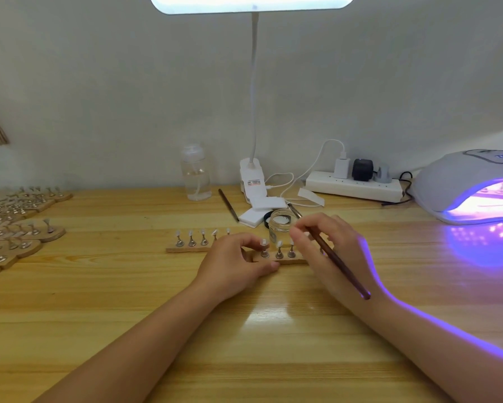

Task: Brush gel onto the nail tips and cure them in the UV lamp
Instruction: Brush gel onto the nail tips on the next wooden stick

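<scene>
- While the left hand pinches the end of the short wooden strip of metal nail stands with thumb and curled fingers, the strip sits just in front of the small clear glass gel jar, so that jar serves as the landmark.
- Three small pale nail tips stand upright on the strip, directly in front of the jar; more of the strip is hidden behind the right hand.
- Its fingers grip the long dark-brown wooden-handled brush, whose bristle end points up beside the jar's right edge; whether it carries gel cannot be told.
- To do this step well, keep the strip pinned flat, load little gel, and stroke each tip lightly so the stands do not tilt.
- A second wooden strip with five tips lies left of the jar.
- Well right of the jar, the grey domed UV lamp glows violet, with something already inside.
</scene>
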